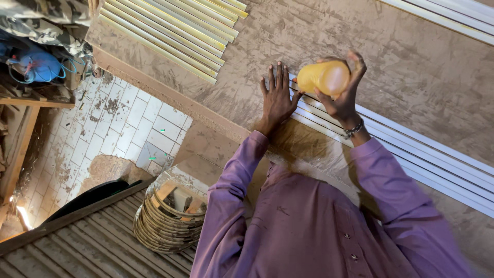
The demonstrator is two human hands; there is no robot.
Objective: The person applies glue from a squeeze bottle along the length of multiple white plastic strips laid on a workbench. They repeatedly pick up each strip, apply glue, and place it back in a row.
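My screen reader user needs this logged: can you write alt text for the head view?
A person in a purple shirt holds a yellow bottle in the right hand over a row of white strips on a brown worktable, while the left hand lies flat, fingers spread, beside them. More pale yellow strips lie farther along the table.

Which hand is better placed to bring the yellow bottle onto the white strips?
Right: the right hand already grips the yellow plastic bottle above the white strips; the left hand lies flat, steadying them.
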